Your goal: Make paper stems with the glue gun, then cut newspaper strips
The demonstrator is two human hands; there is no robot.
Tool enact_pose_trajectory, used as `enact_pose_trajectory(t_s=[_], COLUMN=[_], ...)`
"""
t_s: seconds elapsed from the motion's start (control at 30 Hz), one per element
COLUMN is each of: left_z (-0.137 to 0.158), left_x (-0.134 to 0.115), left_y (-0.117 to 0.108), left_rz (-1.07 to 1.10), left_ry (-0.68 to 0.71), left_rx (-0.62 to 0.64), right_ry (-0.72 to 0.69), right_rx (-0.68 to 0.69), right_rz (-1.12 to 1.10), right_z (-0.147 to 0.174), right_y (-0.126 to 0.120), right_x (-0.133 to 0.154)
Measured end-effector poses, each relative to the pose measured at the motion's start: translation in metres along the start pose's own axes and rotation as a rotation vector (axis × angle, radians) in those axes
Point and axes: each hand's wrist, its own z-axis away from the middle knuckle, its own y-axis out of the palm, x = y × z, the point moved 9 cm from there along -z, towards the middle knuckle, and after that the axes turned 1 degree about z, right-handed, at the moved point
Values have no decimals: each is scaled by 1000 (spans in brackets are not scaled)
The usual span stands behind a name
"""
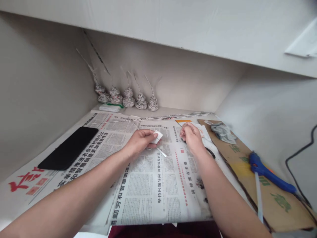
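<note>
Right hand [191,135] curled together, its grip's contents indiscernible — left hand [142,140] pinching white paper [158,136] — newspaper [146,188] across the walled-in counter [170,111].

Head-worn view, facing forward, down onto hands [141,141].

Left forearm [81,186], bare, is slanting from the lower left corner of the view toward the center; the left wrist [129,149] is lying nearly in line with it. Left hand [144,139] is pinching, its thumb [151,137] resting uppermost and pointing rightward, its fingers [151,145] partly showing beneath. Right forearm [223,188], likewise bare, is leaning inward from the bottom edge, right of center. Right hand [193,135] is turning its back upward and holding its fingers curled toward the left hand. Both hands are standing apart, almost level with each other
</note>
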Motion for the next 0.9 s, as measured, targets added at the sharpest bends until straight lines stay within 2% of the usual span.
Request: enact_pose_trajectory(t_s=[0.1, 0.17, 0.2, 0.3, 0.37, 0.4, 0.47, 0.63, 0.7, 0.8, 0.9], left_z=[-1, -1, -1, 0, 1, 2, 3, 6, 5, 4, 4], left_x=[0, 0, -1, -1, -1, 0, 1, 1, 0, 2, 3], left_y=[-1, -2, -1, 0, 3, 4, 8, 11, 10, 11, 12], left_rz=[-11, -19, -21, -15, -22, -33, -54, -54, -57, -66, -81], left_ry=[11, 13, 16, 23, 23, 18, 10, 6, 8, 3, -3], left_rx=[-3, -3, 0, 17, 33, 42, 61, 74, 77, 90, 106], right_ry=[46, 59, 64, 75, 97, 127, 175, 185, 167, 216, 294], right_rx=[77, 193, 277, 671, 775, 756, 633, 274, 190, 110, 20], right_rz=[-39, -41, -28, 120, 171, 194, 266, 466, 564, 675, 759], right_z=[10, 29, 42, 97, 122, 126, 118, 71, 59, 51, 49], right_y=[8, 16, 21, 35, 26, 15, -14, -104, -136, -170, -192], right_x=[10, 29, 40, 68, 74, 72, 60, 17, 4, -13, -23])
